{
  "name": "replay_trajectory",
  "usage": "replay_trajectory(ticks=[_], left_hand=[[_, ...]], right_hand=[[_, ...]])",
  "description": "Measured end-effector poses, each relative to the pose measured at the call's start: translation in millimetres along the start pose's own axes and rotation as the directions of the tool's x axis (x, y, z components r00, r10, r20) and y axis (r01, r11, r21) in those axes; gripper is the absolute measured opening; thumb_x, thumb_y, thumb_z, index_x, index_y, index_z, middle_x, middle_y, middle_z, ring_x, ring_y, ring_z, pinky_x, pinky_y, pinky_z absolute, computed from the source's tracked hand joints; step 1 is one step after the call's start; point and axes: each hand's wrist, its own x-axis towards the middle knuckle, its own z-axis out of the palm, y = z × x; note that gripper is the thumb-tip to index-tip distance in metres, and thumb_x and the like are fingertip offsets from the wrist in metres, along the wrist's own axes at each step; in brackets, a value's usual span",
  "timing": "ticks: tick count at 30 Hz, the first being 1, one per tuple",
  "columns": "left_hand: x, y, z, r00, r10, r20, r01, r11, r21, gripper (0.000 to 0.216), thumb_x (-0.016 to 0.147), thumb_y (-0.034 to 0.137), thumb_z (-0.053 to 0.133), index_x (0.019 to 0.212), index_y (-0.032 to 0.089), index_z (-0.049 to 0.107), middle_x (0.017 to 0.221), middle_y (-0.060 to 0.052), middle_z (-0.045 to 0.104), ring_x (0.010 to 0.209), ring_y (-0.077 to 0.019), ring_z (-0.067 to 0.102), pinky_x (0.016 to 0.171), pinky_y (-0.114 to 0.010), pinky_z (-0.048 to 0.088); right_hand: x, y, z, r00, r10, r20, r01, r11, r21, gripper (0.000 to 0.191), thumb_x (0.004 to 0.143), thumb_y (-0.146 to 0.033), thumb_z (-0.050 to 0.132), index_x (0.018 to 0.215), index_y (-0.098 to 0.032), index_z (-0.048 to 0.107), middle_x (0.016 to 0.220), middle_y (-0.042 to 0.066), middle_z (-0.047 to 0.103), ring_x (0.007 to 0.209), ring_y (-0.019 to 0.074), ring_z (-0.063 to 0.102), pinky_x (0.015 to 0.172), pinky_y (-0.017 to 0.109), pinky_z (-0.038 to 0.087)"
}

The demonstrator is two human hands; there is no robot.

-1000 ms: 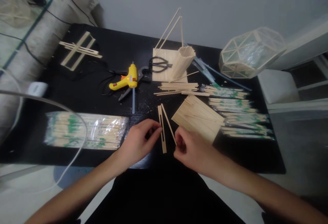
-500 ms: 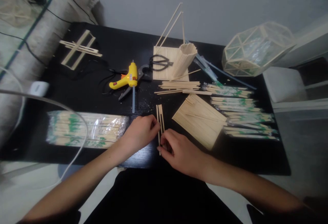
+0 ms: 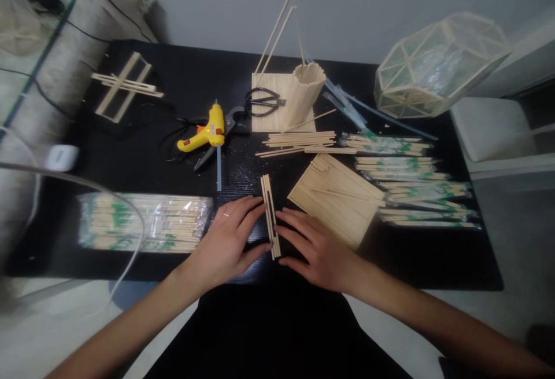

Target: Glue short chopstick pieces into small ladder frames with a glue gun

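A few wooden sticks (image 3: 269,205) lie side by side on the black table (image 3: 173,95), running away from me. My left hand (image 3: 229,240) lies flat on the table at their left, fingers stretched out and pressing against them. My right hand (image 3: 312,246) lies flat at their right, fingers also stretched, touching the sticks' other side. Neither hand holds anything. Just right of my right hand sits a flat panel of joined sticks (image 3: 338,197).
A wrapped pack of chopsticks (image 3: 143,223) lies at the left. A yellow glue gun (image 3: 203,133), scissors (image 3: 262,101) and a stick cup (image 3: 303,95) stand further back. Loose and wrapped chopsticks (image 3: 411,188) are at the right, a faceted stick frame (image 3: 437,66) at the back right.
The splayed sticks that my fingers pinched have been brought together into one tight row. Both hands have opened and now lie flat on either side of it.
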Motion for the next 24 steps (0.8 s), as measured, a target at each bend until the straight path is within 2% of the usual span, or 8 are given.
replay_trajectory(ticks=[2,5,13,24], left_hand=[[-5.7,-1.0,4.3,0.999,0.035,0.036,-0.037,0.998,0.044,0.079,0.097,0.053,0.067,0.159,0.014,0.038,0.159,-0.021,0.050,0.148,-0.0393,0.046,0.119,-0.060,0.041],[-9.4,-1.9,8.2,0.996,0.058,0.071,-0.064,0.993,0.097,0.090,0.096,0.061,0.064,0.163,0.010,0.031,0.164,-0.022,0.045,0.152,-0.0384,0.042,0.124,-0.058,0.036],[-7.3,-2.7,11.3,0.997,0.061,0.053,-0.067,0.991,0.116,0.098,0.092,0.067,0.067,0.162,0.007,0.035,0.163,-0.022,0.046,0.152,-0.0373,0.043,0.125,-0.058,0.033],[-5.4,-1.0,9.9,0.998,0.052,0.038,-0.056,0.991,0.124,0.093,0.091,0.063,0.070,0.158,0.005,0.041,0.162,-0.022,0.047,0.150,-0.0378,0.045,0.124,-0.057,0.035]], right_hand=[[0.9,0.4,1.1,1.000,-0.011,-0.010,0.011,1.000,-0.014,0.046,0.101,-0.030,0.066,0.141,-0.010,0.060,0.155,0.021,0.055,0.149,0.0331,0.048,0.119,0.056,0.049],[2.2,0.6,2.2,1.000,-0.018,-0.016,0.018,0.999,-0.036,0.043,0.102,-0.030,0.063,0.140,-0.009,0.062,0.152,0.021,0.059,0.148,0.0328,0.050,0.118,0.056,0.050],[3.7,0.8,4.3,0.999,-0.036,-0.027,0.034,0.997,-0.065,0.039,0.102,-0.030,0.064,0.134,-0.008,0.067,0.152,0.020,0.060,0.147,0.0323,0.051,0.118,0.054,0.051],[6.2,-0.4,1.7,0.999,-0.038,-0.035,0.035,0.997,-0.064,0.039,0.102,-0.030,0.063,0.134,-0.008,0.067,0.150,0.020,0.062,0.144,0.0335,0.054,0.115,0.055,0.052]])
